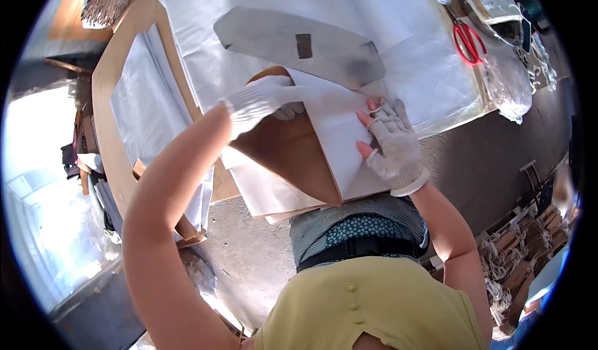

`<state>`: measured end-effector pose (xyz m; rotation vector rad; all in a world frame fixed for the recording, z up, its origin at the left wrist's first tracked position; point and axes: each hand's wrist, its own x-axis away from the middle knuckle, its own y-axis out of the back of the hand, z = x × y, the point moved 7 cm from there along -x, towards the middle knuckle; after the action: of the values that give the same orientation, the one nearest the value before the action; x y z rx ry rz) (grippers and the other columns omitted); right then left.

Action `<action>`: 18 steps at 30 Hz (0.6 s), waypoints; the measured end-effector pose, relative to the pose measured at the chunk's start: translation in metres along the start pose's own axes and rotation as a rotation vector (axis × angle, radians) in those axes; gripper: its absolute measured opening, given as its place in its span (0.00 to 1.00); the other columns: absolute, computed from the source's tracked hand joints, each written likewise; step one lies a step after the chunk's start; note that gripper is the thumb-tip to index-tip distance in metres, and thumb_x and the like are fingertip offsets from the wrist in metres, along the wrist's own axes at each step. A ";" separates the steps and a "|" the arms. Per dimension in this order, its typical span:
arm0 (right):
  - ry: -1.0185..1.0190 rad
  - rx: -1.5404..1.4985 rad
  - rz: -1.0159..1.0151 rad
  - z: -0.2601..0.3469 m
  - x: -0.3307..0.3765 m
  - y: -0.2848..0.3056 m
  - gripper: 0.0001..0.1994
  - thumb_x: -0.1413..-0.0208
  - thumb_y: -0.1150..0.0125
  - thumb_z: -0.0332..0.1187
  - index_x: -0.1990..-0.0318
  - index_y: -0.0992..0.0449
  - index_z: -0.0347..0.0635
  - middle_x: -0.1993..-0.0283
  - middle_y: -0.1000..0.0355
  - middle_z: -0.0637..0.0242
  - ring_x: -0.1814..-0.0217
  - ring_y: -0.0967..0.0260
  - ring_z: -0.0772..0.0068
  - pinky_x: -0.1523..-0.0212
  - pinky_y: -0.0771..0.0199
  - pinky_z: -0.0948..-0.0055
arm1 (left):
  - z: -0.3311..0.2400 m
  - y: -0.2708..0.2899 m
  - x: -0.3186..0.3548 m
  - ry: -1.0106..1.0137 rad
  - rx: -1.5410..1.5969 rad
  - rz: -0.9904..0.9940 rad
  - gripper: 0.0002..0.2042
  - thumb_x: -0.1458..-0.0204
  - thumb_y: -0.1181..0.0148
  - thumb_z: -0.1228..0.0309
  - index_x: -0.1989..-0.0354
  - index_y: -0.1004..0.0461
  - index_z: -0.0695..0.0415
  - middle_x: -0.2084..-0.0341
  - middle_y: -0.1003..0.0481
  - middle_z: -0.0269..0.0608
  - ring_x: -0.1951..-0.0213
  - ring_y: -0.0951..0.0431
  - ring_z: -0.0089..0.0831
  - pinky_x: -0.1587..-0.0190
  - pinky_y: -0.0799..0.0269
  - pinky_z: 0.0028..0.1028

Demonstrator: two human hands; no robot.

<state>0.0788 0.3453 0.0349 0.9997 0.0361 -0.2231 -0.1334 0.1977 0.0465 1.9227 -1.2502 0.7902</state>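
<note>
Nearest the camera are the person's yellow top and dark belt, with both bare forearms rising from the lower edge. Both hands wear white knit gloves.

The left hand lies flat, fingers extended, on a white paper sheet folded over a brown card piece. It presses the sheet where the fold meets the card's rounded top. The hand is not closed around anything.

The right hand wears a glove with cut-off tips; the bare fingertips press on the right part of the same sheet. The fingers are spread and flat, gripping nothing.

The card and sheet sit at the near edge of the bench, overhanging it toward the person, on top of further white sheets.

A grey, blade-shaped template with a small dark patch lies just beyond the left hand, on a large white sheet covering the bench middle.

Red-handled scissors lie toward the far right corner, well apart from both hands, beside crumpled clear plastic film.

A grey floor shows right of the bench.
</note>
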 end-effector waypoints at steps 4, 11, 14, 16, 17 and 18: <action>-0.003 0.162 0.016 0.014 -0.001 -0.008 0.31 0.42 0.33 0.47 0.33 0.23 0.45 0.26 0.31 0.49 0.20 0.41 0.47 0.16 0.55 0.43 | 0.010 -0.005 -0.020 -0.092 -0.269 -0.057 0.19 0.39 0.41 0.58 0.59 0.16 0.65 0.63 0.17 0.52 0.62 0.16 0.40 0.58 0.19 0.36; 0.075 0.241 0.118 0.030 -0.026 -0.022 0.32 0.38 0.38 0.46 0.28 0.29 0.48 0.20 0.40 0.51 0.15 0.50 0.44 0.15 0.60 0.43 | 0.002 -0.014 -0.026 -0.411 -0.863 -0.313 0.18 0.39 0.43 0.58 0.65 0.16 0.62 0.66 0.17 0.53 0.60 0.18 0.50 0.55 0.24 0.43; 0.186 0.231 0.150 0.035 -0.022 -0.032 0.31 0.38 0.39 0.45 0.28 0.29 0.50 0.22 0.38 0.53 0.17 0.48 0.45 0.16 0.58 0.44 | 0.012 -0.018 -0.038 -0.343 -0.917 -0.316 0.15 0.36 0.45 0.61 0.61 0.15 0.57 0.60 0.17 0.53 0.55 0.18 0.53 0.51 0.23 0.45; 0.292 0.281 0.187 0.044 0.008 -0.047 0.31 0.40 0.37 0.43 0.29 0.27 0.51 0.25 0.33 0.55 0.20 0.42 0.44 0.16 0.53 0.46 | -0.005 -0.023 -0.029 -0.342 -0.987 -0.278 0.14 0.34 0.47 0.62 0.57 0.15 0.54 0.58 0.19 0.53 0.53 0.18 0.52 0.49 0.22 0.45; 0.347 0.226 0.190 0.051 0.020 -0.050 0.30 0.40 0.36 0.43 0.29 0.27 0.51 0.25 0.32 0.55 0.20 0.41 0.46 0.17 0.51 0.46 | 0.000 -0.020 -0.034 -0.331 -0.982 -0.287 0.14 0.33 0.48 0.63 0.56 0.15 0.54 0.58 0.19 0.53 0.52 0.18 0.51 0.49 0.21 0.44; 0.404 0.170 0.195 0.056 0.035 -0.049 0.30 0.40 0.36 0.42 0.29 0.27 0.51 0.25 0.32 0.55 0.21 0.40 0.47 0.17 0.50 0.46 | 0.010 -0.019 -0.040 -0.318 -0.975 -0.298 0.14 0.33 0.49 0.63 0.55 0.16 0.53 0.57 0.20 0.54 0.52 0.18 0.51 0.49 0.21 0.44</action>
<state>0.0993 0.2668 0.0198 1.1978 0.2905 0.1591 -0.1282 0.2150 0.0048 1.3606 -1.1630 -0.2855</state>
